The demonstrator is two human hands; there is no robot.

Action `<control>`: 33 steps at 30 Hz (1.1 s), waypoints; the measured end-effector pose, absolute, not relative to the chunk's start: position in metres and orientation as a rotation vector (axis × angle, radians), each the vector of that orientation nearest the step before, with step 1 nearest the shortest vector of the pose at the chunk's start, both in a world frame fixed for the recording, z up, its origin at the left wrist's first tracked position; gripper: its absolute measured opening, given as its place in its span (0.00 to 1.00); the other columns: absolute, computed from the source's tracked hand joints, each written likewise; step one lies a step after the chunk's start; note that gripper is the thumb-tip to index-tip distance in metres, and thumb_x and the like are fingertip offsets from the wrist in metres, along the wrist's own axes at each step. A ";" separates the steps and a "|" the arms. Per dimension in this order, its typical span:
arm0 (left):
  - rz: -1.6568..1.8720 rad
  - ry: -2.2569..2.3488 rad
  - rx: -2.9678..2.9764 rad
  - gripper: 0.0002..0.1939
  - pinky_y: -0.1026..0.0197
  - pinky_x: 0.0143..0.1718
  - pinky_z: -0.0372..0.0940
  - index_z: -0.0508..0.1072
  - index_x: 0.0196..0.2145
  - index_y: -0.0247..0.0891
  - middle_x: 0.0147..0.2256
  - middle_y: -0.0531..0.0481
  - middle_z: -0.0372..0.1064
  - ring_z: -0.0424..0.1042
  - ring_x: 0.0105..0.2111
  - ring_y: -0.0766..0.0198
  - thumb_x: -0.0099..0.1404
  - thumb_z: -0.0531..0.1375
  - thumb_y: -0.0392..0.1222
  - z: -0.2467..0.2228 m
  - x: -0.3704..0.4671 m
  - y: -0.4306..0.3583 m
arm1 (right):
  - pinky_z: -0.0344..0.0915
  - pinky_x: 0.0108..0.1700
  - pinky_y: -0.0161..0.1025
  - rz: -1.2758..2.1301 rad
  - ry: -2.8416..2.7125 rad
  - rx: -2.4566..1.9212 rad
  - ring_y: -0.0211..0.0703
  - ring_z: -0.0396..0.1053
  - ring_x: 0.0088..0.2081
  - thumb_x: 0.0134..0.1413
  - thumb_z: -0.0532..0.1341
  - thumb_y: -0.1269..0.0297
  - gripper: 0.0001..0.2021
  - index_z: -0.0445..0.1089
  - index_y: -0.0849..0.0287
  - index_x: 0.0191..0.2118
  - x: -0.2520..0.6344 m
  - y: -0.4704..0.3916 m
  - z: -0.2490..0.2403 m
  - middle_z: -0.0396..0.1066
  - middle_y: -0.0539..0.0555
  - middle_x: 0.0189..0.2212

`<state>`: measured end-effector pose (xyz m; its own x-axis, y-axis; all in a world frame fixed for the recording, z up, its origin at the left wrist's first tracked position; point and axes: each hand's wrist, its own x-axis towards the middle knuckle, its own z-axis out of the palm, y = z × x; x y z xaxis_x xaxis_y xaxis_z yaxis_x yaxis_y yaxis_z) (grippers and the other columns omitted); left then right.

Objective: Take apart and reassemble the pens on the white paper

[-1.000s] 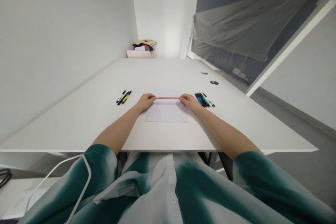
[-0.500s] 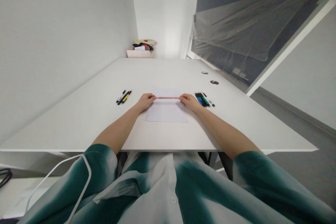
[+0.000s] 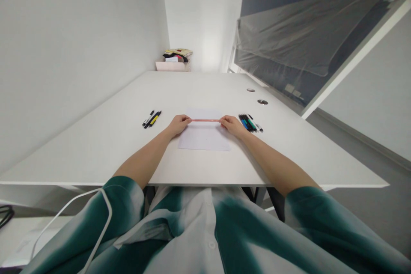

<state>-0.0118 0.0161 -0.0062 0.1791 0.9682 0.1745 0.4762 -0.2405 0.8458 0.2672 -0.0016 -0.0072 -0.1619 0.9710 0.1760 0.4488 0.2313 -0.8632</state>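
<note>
A white bench [image 3: 199, 87] runs beside a pale wall [image 3: 80, 34].
Over white paper [image 3: 204, 139], a slim pink stick [image 3: 205, 120] points left to right along its long axis; left hand [image 3: 178, 125] and right hand [image 3: 232, 126] fingers pinch its ends.

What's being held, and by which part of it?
A long thin pink item, held near its two ends: left fingers at the left end, right fingers at the right.

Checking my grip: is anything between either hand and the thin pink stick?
Nothing visible is: the left hand and right hand hold the thin pink stick directly, over the white paper. The left pens and right pens lie outside the hands.
</note>
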 end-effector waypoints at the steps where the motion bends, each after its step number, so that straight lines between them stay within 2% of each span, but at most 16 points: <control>1: 0.976 1.361 1.813 0.14 0.61 0.30 0.55 0.75 0.30 0.34 0.24 0.51 0.67 0.61 0.27 0.64 0.56 0.59 0.49 -0.006 -0.012 0.016 | 0.57 0.31 0.36 0.861 -1.739 -1.324 0.38 0.60 0.25 0.48 0.59 0.51 0.14 0.65 0.57 0.26 0.267 -0.002 -0.007 0.65 0.48 0.20; 8: 0.966 1.363 1.809 0.15 0.60 0.30 0.55 0.75 0.30 0.35 0.24 0.51 0.66 0.61 0.27 0.64 0.55 0.59 0.51 -0.006 -0.012 0.016 | 0.56 0.30 0.36 0.860 -1.739 -1.322 0.38 0.59 0.25 0.47 0.59 0.49 0.15 0.65 0.57 0.26 0.267 -0.001 -0.008 0.64 0.48 0.20; 17: 0.972 1.364 1.831 0.14 0.60 0.29 0.55 0.75 0.28 0.34 0.22 0.52 0.65 0.60 0.25 0.64 0.56 0.59 0.50 -0.009 -0.012 0.019 | 0.57 0.31 0.36 0.851 -1.746 -1.317 0.38 0.59 0.25 0.50 0.58 0.52 0.14 0.66 0.58 0.26 0.268 -0.002 -0.008 0.65 0.49 0.21; 24: 0.976 1.363 1.857 0.14 0.60 0.31 0.55 0.75 0.28 0.34 0.23 0.52 0.67 0.62 0.26 0.64 0.57 0.58 0.49 -0.010 -0.013 0.020 | 0.55 0.30 0.36 0.862 -1.760 -1.315 0.37 0.58 0.24 0.48 0.58 0.47 0.17 0.65 0.57 0.25 0.269 0.000 -0.009 0.63 0.48 0.20; 33: 0.961 1.364 1.855 0.14 0.60 0.31 0.55 0.74 0.27 0.35 0.23 0.52 0.66 0.61 0.26 0.64 0.57 0.57 0.49 -0.009 -0.012 0.019 | 0.56 0.30 0.36 0.850 -1.750 -1.307 0.38 0.59 0.25 0.48 0.58 0.47 0.17 0.66 0.57 0.26 0.268 0.001 -0.011 0.65 0.49 0.20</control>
<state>-0.0117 0.0192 -0.0091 0.1958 0.9629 0.1856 0.4991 -0.2608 0.8264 0.2684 0.0013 -0.0108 -0.1699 0.9668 0.1909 0.4473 0.2483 -0.8592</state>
